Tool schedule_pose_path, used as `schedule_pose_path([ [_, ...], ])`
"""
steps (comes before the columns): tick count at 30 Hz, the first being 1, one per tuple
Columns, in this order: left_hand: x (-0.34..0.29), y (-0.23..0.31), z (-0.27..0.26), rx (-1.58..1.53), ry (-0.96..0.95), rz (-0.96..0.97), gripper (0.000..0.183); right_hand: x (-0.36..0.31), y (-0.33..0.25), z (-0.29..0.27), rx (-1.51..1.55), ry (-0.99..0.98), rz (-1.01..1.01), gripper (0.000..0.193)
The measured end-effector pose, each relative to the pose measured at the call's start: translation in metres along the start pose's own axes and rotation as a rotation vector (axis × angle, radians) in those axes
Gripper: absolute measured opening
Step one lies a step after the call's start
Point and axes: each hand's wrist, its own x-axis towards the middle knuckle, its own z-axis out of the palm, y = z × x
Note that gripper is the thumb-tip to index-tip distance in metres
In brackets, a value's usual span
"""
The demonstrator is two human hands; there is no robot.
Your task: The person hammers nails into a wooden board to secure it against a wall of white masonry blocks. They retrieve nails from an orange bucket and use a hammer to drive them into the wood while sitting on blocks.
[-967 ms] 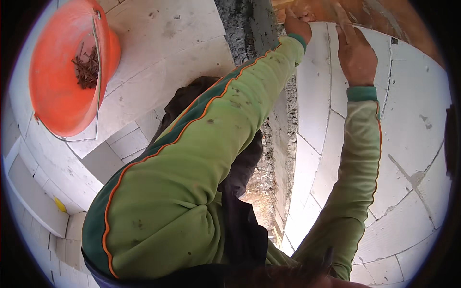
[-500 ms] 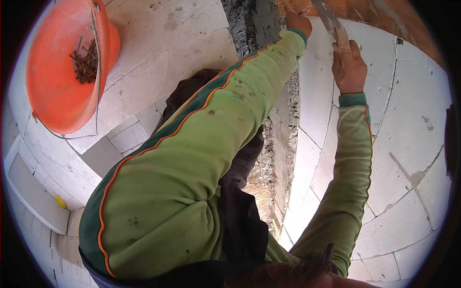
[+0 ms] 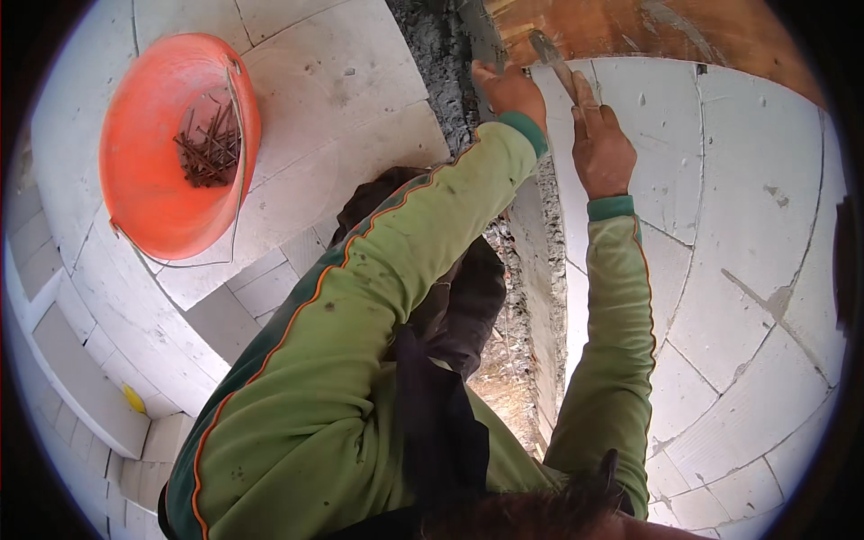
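My left hand is at the wooden board's edge, above a strip of dark grey wet-looking mortar. Its fingers are curled together, and what they pinch, if anything, cannot be made out. Just to its right, my right hand is wrapped around a narrow stick-like tool with a grey, rounded far end. The tool slants up and left over the brown wooden board, whose face has grey smears. Whether the tool's end touches the board I cannot tell.
An orange bucket lies tilted at the left, with rusty nails inside. White block walls flank a narrow gap with rough concrete sides. A small yellow thing lies at the lower left.
The view has shifted, so the bucket and board sit lower and further right. My left hand has drawn back, and the tool in my right hand now tilts with its end nearer the left hand.
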Motion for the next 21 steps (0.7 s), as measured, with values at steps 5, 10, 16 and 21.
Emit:
schedule_pose_path([
  [5, -0.151, 0.142, -0.126, -0.227, -0.450, 0.233, 0.051, -0.027, -0.065, -0.014, 0.750, 0.075, 0.072, 0.037],
  [10, -0.196, 0.204, -0.279, 0.273, -1.089, 0.760, 0.041, -0.043, -0.119, -0.047, 0.869, -0.045, 0.060, 0.036],
  [16, -0.157, 0.312, -0.379, 0.782, -0.800, 1.183, 0.040, -0.040, -0.189, -0.072, 0.558, -0.189, -0.139, 0.040],
  [21, -0.085, 0.395, -0.422, 1.075, -0.164, 1.123, 0.023, -0.035, -0.252, -0.080, 0.113, -0.212, -0.304, 0.025],
])
